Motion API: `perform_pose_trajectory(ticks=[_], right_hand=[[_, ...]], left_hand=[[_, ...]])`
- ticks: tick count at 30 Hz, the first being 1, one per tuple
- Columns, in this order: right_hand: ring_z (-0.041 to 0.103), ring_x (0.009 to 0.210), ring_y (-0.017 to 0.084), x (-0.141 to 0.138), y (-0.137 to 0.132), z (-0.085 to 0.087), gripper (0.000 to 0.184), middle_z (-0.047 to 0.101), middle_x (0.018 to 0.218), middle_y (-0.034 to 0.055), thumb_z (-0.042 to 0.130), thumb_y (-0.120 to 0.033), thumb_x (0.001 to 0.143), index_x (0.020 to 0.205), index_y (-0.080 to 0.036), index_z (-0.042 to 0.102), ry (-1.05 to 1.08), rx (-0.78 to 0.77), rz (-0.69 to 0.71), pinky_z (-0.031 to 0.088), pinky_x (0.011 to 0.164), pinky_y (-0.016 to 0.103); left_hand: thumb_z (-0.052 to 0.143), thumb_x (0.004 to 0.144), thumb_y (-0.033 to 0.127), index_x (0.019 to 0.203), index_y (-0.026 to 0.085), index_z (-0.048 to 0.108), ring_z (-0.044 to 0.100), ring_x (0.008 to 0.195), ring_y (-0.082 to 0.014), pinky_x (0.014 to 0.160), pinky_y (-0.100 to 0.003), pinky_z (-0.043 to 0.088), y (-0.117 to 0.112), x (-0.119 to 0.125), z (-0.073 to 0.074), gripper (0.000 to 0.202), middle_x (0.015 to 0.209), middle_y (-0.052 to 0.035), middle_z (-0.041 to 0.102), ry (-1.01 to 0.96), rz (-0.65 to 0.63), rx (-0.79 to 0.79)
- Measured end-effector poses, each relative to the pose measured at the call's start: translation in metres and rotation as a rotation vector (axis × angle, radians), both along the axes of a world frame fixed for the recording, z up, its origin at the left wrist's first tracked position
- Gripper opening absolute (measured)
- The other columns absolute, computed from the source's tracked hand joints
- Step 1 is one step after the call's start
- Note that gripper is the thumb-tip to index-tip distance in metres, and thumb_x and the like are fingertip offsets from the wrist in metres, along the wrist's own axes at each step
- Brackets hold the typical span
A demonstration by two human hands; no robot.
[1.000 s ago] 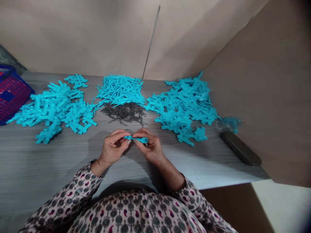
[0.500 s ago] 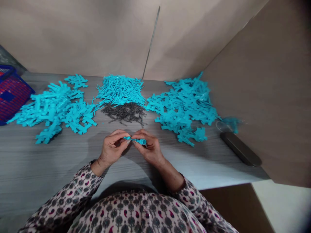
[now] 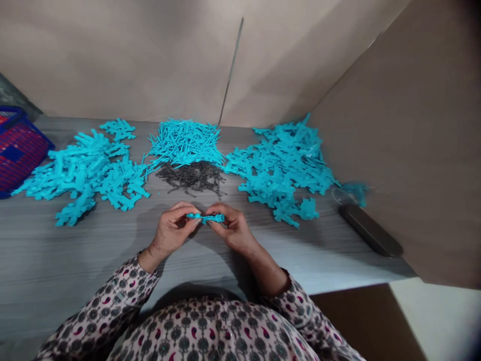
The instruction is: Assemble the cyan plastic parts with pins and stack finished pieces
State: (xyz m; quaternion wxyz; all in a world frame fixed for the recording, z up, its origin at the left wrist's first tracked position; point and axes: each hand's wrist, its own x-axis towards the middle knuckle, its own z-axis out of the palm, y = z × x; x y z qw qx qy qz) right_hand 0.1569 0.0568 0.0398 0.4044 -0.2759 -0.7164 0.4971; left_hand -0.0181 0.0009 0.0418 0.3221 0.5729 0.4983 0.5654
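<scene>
Now, two hands (image 3: 173, 230), one turquoise plastic part (image 3: 206, 218)

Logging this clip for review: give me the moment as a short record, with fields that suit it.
left hand: the left hand pinches a turquoise plastic piece
right hand: the right hand pinches the same piece
nearby: turquoise plastic sticks, dark slender pieces, a heap of branched turquoise pieces
surface: grey wood-grain tabletop
</scene>
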Motion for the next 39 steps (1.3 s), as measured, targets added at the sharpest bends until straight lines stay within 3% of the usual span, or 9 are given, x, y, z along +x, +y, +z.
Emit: perform_pose_trajectory(ticks=[4,9,17,21,29,37,39], right_hand=[[0.062,0.078,0.017,0.001,0.0,-0.003,0.01,0.066,0.08,0.0029,0.065,-0.03,0.085,0.083,-0.02,0.064,0.006,-0.018,-0.016,0.049,0.072,0.028],[0.064,0.082,0.018,-0.002,-0.002,-0.005,0.01,0.067,0.085,0.005,0.064,-0.03,0.087,0.085,-0.02,0.064,0.058,-0.026,0.009,0.05,0.075,0.029],[0.056,0.065,0.012,0.0,-0.004,-0.001,0.012,0.063,0.072,0.0002,0.057,-0.026,0.092,0.087,-0.017,0.064,-0.107,0.081,0.011,0.044,0.062,0.022],[0.055,0.064,0.011,0.002,-0.004,0.002,0.017,0.063,0.071,0.0001,0.053,-0.026,0.095,0.087,-0.017,0.064,-0.13,0.124,0.07,0.044,0.062,0.021],[0.057,0.061,0.012,0.0,-0.008,0.001,0.017,0.065,0.069,0.0016,0.056,-0.026,0.093,0.083,-0.017,0.065,-0.062,0.199,-0.024,0.044,0.06,0.022],[0.048,0.054,0.01,-0.01,-0.01,-0.003,0.021,0.054,0.06,-0.002,0.06,-0.033,0.089,0.076,-0.016,0.063,-0.003,-0.032,-0.073,0.039,0.052,0.021],[0.047,0.053,0.01,-0.01,-0.011,-0.004,0.021,0.053,0.059,-0.0024,0.06,-0.032,0.09,0.075,-0.016,0.063,0.0,-0.022,-0.072,0.038,0.051,0.021]], left_hand=[[0.078,0.072,0.026,0.092,0.016,0.073,0.061,0.069,-0.0137,0.06,-0.022,0.048,0.003,-0.002,-0.003,0.023,0.083,-0.0055,0.068,-0.003,-0.005,-0.085],[0.08,0.071,0.029,0.076,0.016,0.074,0.062,0.076,-0.0166,0.073,-0.027,0.05,0.006,-0.003,-0.005,0.015,0.075,-0.0059,0.069,-0.019,-0.042,-0.015],[0.081,0.069,0.045,0.083,0.014,0.067,0.061,0.052,-0.0118,0.051,-0.022,0.051,0.0,0.0,-0.007,0.037,0.068,-0.0007,0.066,-0.293,-0.094,-0.358],[0.08,0.071,0.044,0.084,0.014,0.066,0.063,0.052,-0.0119,0.052,-0.021,0.051,-0.001,0.001,-0.004,0.036,0.067,0.0,0.064,-0.296,-0.098,-0.344],[0.081,0.069,0.036,0.079,0.013,0.067,0.056,0.051,-0.0083,0.048,-0.019,0.047,-0.001,0.006,0.004,0.029,0.072,-0.0011,0.062,-0.283,-0.082,-0.296],[0.08,0.071,0.035,0.074,0.013,0.065,0.048,0.047,-0.0071,0.045,-0.018,0.041,-0.004,0.013,0.004,0.026,0.059,0.0018,0.057,-0.258,0.0,-0.243],[0.081,0.069,0.036,0.073,0.013,0.066,0.048,0.046,-0.0071,0.044,-0.018,0.04,-0.004,0.012,0.004,0.027,0.058,0.0018,0.057,-0.28,0.0,-0.263]])
